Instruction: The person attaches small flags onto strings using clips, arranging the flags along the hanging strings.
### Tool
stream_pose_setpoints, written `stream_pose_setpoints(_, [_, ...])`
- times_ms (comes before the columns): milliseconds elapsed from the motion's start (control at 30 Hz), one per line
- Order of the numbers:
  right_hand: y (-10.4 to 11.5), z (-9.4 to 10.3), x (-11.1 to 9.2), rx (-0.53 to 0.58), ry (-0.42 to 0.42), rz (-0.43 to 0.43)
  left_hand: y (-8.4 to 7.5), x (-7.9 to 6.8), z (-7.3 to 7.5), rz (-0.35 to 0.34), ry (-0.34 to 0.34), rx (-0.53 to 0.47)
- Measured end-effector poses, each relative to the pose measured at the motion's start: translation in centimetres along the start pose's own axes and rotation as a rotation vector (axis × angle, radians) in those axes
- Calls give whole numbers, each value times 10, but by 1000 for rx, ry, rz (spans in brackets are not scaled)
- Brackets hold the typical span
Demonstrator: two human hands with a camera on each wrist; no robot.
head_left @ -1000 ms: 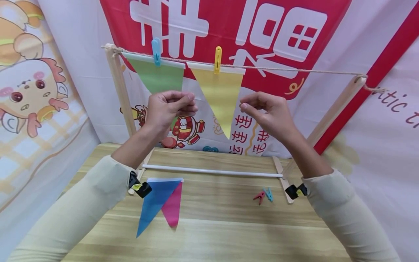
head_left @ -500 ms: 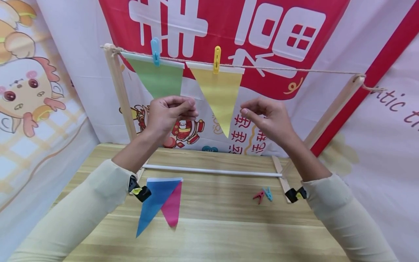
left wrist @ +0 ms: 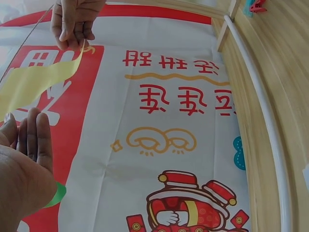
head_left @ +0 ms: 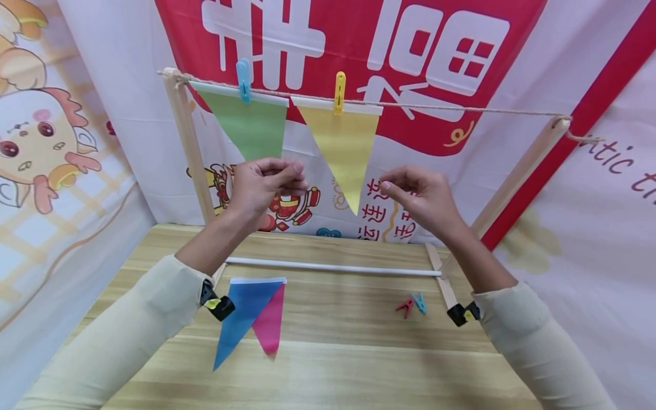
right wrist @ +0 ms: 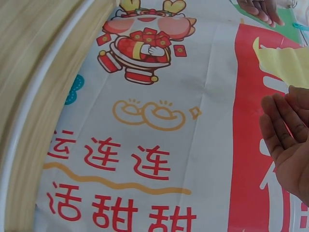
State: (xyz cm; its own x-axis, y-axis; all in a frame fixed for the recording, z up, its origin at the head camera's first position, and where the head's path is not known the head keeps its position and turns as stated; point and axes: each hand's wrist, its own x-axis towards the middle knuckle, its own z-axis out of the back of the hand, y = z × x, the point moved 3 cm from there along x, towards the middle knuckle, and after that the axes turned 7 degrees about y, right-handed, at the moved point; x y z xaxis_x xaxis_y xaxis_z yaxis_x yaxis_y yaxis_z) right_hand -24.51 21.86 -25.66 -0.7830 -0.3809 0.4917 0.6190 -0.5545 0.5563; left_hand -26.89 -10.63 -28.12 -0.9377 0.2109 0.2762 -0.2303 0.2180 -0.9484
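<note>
A green pennant (head_left: 251, 122) hangs from a twine line (head_left: 451, 106) under a blue clothespin (head_left: 243, 80). Beside it a yellow pennant (head_left: 340, 142) hangs from a yellow clothespin (head_left: 339, 94). My left hand (head_left: 263, 185) is in the air in front of the green pennant's lower part, hiding its tip. Its fingers are loosely bent and hold nothing. To the right of the yellow pennant hovers my right hand (head_left: 420, 193), also with relaxed fingers around nothing. In the right wrist view that hand's fingers (right wrist: 280, 123) show bare beside the yellow cloth.
On the wooden table lie a blue pennant (head_left: 243, 319) partly over a pink one (head_left: 271, 327). At the right rest a red clothespin (head_left: 405, 308) and a light-blue clothespin (head_left: 420, 303). Wooden posts (head_left: 517, 176) carry the twine; a white rod (head_left: 333, 266) joins their feet.
Both hands have sunk a little, staying on either side of the yellow pennant. The hanging pennants and the things on the table have kept their places.
</note>
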Motion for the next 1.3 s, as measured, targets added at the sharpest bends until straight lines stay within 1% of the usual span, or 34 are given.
stream_pose_setpoints(233, [-6, -2, -9, -10, 8, -46, 9, -2, 3, 23, 22, 2])
stream_pose_setpoints(400, [-10, -4, -13, -3, 14, -65, 15, -2, 6, 38, 16, -5])
stream_pose_setpoints(533, [-13, -5, -16, 10, 21, -74, 18, -4, 9, 28, 17, -13])
stream_pose_setpoints(700, [-17, -7, -21, 19, 28, -83, 22, -7, 11, -3, 21, -11])
stream_pose_setpoints(800, [-19, -8, -23, 20, 31, -86, 25, -8, 11, -2, 29, 2])
stream_pose_setpoints(1033, [-25, -12, -30, 17, 33, -104, 36, -11, 16, 75, 10, 13])
stream_pose_setpoints(1300, [-35, -16, -36, 44, 49, -140, 45, -17, 21, 119, -13, 29])
